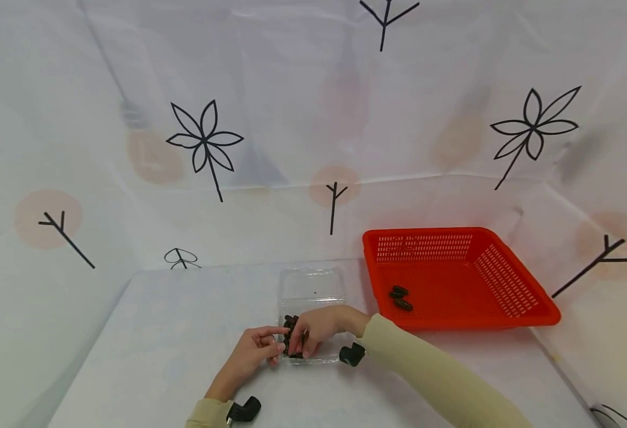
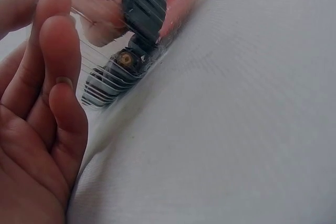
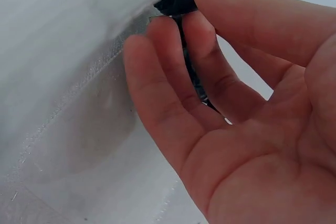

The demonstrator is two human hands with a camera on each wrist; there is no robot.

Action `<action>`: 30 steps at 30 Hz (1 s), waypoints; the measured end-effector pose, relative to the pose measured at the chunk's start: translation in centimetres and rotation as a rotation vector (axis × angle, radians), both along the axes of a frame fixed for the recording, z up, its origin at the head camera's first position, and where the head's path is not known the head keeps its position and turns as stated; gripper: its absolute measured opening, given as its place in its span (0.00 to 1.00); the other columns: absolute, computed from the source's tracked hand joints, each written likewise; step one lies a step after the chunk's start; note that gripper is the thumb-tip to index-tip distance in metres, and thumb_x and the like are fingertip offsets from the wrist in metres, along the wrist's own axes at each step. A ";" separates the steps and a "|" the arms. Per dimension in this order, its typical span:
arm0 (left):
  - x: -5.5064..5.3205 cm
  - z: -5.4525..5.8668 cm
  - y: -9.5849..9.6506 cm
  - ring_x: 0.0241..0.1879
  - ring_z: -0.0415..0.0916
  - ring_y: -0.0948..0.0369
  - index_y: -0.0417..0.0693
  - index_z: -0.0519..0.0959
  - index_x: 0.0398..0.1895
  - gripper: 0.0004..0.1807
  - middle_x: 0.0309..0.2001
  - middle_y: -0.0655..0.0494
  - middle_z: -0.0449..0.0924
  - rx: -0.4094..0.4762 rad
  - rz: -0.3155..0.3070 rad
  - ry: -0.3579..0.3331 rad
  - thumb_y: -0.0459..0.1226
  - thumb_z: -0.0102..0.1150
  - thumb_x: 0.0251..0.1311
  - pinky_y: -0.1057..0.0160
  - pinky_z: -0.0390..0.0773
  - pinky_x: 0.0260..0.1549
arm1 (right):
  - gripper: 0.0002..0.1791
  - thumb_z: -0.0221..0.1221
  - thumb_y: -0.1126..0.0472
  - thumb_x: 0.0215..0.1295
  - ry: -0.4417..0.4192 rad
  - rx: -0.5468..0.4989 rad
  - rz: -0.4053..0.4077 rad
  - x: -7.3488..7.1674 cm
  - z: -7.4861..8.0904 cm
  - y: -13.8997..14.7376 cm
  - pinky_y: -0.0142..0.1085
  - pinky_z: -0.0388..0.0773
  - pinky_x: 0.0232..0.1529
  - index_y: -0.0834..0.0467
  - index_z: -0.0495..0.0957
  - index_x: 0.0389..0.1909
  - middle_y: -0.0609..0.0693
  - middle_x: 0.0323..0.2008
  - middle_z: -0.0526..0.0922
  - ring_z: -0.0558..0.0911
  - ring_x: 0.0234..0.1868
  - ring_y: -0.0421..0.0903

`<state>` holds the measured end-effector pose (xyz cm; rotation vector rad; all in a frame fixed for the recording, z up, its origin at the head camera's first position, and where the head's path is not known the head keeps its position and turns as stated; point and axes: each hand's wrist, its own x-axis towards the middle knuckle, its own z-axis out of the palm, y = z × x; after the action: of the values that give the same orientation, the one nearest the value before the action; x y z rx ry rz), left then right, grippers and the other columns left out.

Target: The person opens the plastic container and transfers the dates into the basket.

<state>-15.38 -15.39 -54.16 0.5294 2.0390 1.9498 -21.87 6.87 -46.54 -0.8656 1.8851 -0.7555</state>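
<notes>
Across the back of the head view we see a pale backdrop (image 1: 281, 77) printed with black plant outlines, and below it a white table surface (image 1: 147, 345).

Going from the left, at the lower middle, we come to a pale yellow-green sleeve (image 1: 206, 413) with a black wrist device (image 1: 245, 409) beside it. The left hand (image 1: 254, 351) reaches in from there to the left edge of a clear box (image 1: 326, 352), its index finger stretched out over the rim. In the left wrist view, at the left of the frame, the other fingers bend beside the box's ribbed wall; whether they truly grip it we cannot tell.

Just inside that edge lie dark oval pieces (image 1: 292, 321) — gathered in the left part of the base, near the lower centre of the frame. We also see some of them through the wall in the left wrist view. The box's transparent lid (image 1: 312, 284) lies beyond the base, higher in the frame.

The right hand (image 1: 320, 328) bends down over the pieces. At the top of the right wrist view, its thumb and fingertips pinch one dark piece (image 3: 176, 1). Its own black device (image 1: 352, 355) and sleeve (image 1: 431, 368) run towards the lower right.

At the right stands a red slotted basket (image 1: 447, 282) — a small cluster of similar pieces (image 1: 403, 304) rests in its left part. Thin dark cables (image 1: 618, 416) show in the lower right corner.
</notes>
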 end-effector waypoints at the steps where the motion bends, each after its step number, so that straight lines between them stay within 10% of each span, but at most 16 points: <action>1: 0.0 0.0 0.0 0.21 0.76 0.66 0.27 0.75 0.58 0.22 0.21 0.61 0.78 -0.001 -0.001 0.004 0.30 0.64 0.63 0.67 0.77 0.26 | 0.15 0.62 0.72 0.61 0.002 -0.001 -0.001 0.0 0.0 0.0 0.31 0.78 0.39 0.57 0.87 0.46 0.42 0.37 0.83 0.77 0.36 0.38; 17: 0.0 -0.2 0.1 0.20 0.76 0.66 0.29 0.77 0.57 0.21 0.20 0.61 0.78 -0.036 0.029 0.028 0.30 0.65 0.62 0.67 0.77 0.26 | 0.13 0.64 0.71 0.60 -0.021 -0.073 -0.028 0.3 0.8 1.9 0.33 0.80 0.41 0.56 0.87 0.43 0.44 0.39 0.84 0.80 0.37 0.39; 30: 0.0 -0.4 0.2 0.20 0.76 0.66 0.28 0.77 0.57 0.20 0.20 0.62 0.78 -0.006 0.024 0.060 0.29 0.64 0.62 0.66 0.77 0.25 | 0.11 0.67 0.68 0.60 0.127 -0.126 -0.034 1.3 1.4 3.5 0.33 0.78 0.43 0.57 0.86 0.43 0.39 0.37 0.83 0.80 0.40 0.40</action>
<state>-15.39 -15.18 -54.52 0.5707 2.0958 1.9641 -20.52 10.40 -45.13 -0.9821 1.9853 -0.8655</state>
